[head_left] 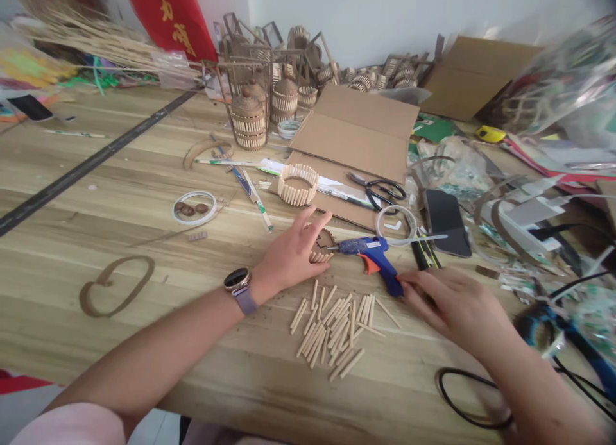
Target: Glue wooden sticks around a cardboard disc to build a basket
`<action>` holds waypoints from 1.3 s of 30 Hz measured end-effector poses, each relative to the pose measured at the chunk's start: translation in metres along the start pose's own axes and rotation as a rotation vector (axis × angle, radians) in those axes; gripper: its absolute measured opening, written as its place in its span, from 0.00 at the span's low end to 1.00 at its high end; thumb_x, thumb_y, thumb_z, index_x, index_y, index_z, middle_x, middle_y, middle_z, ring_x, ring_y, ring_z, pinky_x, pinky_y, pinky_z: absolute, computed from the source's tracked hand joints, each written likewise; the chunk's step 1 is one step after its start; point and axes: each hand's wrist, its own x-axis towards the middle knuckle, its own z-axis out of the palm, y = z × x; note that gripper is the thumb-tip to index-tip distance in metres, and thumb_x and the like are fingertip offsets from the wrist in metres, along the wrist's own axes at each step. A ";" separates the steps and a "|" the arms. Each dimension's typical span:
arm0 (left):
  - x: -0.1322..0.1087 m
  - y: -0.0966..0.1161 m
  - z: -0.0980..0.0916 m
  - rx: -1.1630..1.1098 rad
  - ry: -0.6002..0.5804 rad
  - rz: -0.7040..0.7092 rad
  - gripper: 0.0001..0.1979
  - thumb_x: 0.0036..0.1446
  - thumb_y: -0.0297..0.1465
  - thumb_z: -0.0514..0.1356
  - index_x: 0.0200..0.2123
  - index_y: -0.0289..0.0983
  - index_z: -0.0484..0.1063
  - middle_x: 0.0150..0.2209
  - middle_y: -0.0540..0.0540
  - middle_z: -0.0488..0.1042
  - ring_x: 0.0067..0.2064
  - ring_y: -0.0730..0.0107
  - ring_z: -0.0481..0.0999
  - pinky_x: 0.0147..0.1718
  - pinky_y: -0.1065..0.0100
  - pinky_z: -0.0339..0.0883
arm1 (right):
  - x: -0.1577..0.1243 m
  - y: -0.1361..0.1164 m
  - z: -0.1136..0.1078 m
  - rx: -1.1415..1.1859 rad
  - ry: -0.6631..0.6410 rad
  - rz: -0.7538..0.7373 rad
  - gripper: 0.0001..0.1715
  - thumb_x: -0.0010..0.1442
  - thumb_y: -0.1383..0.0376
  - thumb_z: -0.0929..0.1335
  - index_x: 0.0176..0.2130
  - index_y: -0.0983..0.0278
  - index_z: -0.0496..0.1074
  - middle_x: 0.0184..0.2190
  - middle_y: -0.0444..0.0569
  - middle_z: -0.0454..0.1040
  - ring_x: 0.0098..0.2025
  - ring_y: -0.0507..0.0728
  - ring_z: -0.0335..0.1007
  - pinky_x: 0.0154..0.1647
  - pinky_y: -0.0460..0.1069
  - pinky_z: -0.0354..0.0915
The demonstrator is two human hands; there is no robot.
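Note:
My left hand (283,256), a watch on its wrist, has thumb and fingers spread around a small round brown piece (323,243) edged with short wooden sticks. I cannot tell whether the fingertips press on it. The nozzle of a blue hot glue gun (380,259) with an orange trigger points at that piece. My right hand (455,307) pinches the lower end of the gun's handle between thumb and fingers. Below the two hands lies a loose pile of short wooden sticks (332,329). A ring of upright sticks (298,185) stands behind my left hand.
Scissors (382,192), cardboard (356,124) and a roll of clear tape (395,225) lie beyond the glue gun. A phone (447,222) is at the right, with a black cable (474,426) nearer. Small lantern-like stick models (249,121) stand behind. A brown strip loop (117,286) lies left.

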 end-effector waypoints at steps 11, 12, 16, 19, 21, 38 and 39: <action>-0.001 0.000 -0.001 -0.041 0.026 0.004 0.49 0.43 0.28 0.72 0.63 0.45 0.47 0.66 0.36 0.46 0.58 0.48 0.67 0.54 0.48 0.69 | 0.026 -0.008 0.016 0.206 -0.221 0.620 0.19 0.59 0.50 0.64 0.36 0.61 0.74 0.28 0.49 0.79 0.27 0.58 0.75 0.25 0.50 0.65; -0.001 -0.001 -0.001 -0.047 0.038 0.006 0.49 0.43 0.28 0.72 0.63 0.46 0.47 0.67 0.36 0.45 0.58 0.47 0.67 0.54 0.47 0.69 | 0.027 -0.008 0.019 0.231 -0.250 0.628 0.20 0.57 0.49 0.65 0.37 0.61 0.74 0.30 0.50 0.79 0.28 0.59 0.75 0.27 0.50 0.66; -0.002 -0.002 0.000 -0.074 0.078 0.017 0.52 0.42 0.27 0.73 0.64 0.47 0.46 0.66 0.36 0.43 0.58 0.45 0.66 0.55 0.45 0.67 | 0.027 -0.007 0.025 0.283 -0.269 0.596 0.19 0.57 0.51 0.66 0.36 0.62 0.74 0.31 0.51 0.78 0.29 0.58 0.73 0.30 0.51 0.66; -0.002 -0.002 0.000 -0.088 0.086 0.031 0.52 0.42 0.27 0.73 0.64 0.48 0.45 0.66 0.37 0.43 0.58 0.45 0.66 0.56 0.43 0.66 | 0.023 -0.002 0.021 0.360 -0.270 0.644 0.19 0.59 0.51 0.63 0.36 0.62 0.74 0.25 0.47 0.75 0.24 0.56 0.70 0.26 0.50 0.64; -0.002 -0.002 -0.001 -0.088 0.086 0.036 0.52 0.42 0.27 0.72 0.64 0.49 0.45 0.66 0.37 0.43 0.57 0.46 0.67 0.56 0.43 0.66 | 0.022 0.000 0.018 0.356 -0.237 0.662 0.18 0.60 0.53 0.62 0.35 0.62 0.74 0.24 0.47 0.75 0.24 0.56 0.70 0.25 0.50 0.64; -0.002 -0.001 -0.002 -0.088 0.081 0.044 0.51 0.43 0.27 0.72 0.63 0.48 0.44 0.66 0.37 0.43 0.58 0.47 0.66 0.58 0.43 0.64 | 0.019 -0.013 0.023 0.420 -0.220 0.771 0.20 0.55 0.50 0.66 0.39 0.62 0.74 0.31 0.50 0.79 0.28 0.58 0.73 0.28 0.52 0.67; -0.002 -0.002 -0.002 -0.090 0.083 0.047 0.51 0.43 0.27 0.72 0.64 0.48 0.44 0.66 0.37 0.43 0.58 0.48 0.66 0.58 0.43 0.63 | 0.019 -0.013 0.022 0.431 -0.216 0.771 0.20 0.56 0.50 0.65 0.38 0.62 0.74 0.30 0.49 0.79 0.27 0.58 0.73 0.28 0.51 0.66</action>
